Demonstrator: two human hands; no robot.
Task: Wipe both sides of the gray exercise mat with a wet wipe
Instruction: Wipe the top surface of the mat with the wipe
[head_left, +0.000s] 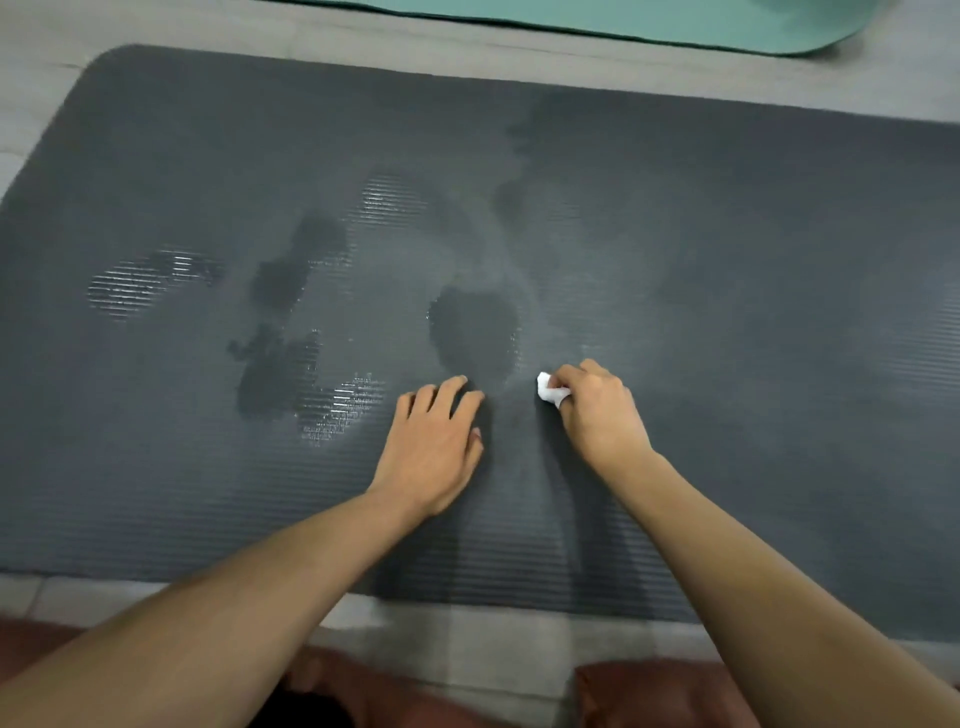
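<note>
The gray ribbed exercise mat (727, 260) lies flat on the floor and fills most of the view. Dark wet patches and shiny streaks mark its left and middle parts. My right hand (597, 410) grips a small crumpled white wet wipe (549, 391) and holds it down on the mat near the middle. My left hand (434, 447) rests flat on the mat beside it, fingers spread and straight, holding nothing.
A teal mat (623, 21) lies on the floor beyond the gray mat's far edge. Pale tiled floor (467, 639) shows along the near edge. My knees in reddish-brown cloth (649, 691) are at the bottom of the view.
</note>
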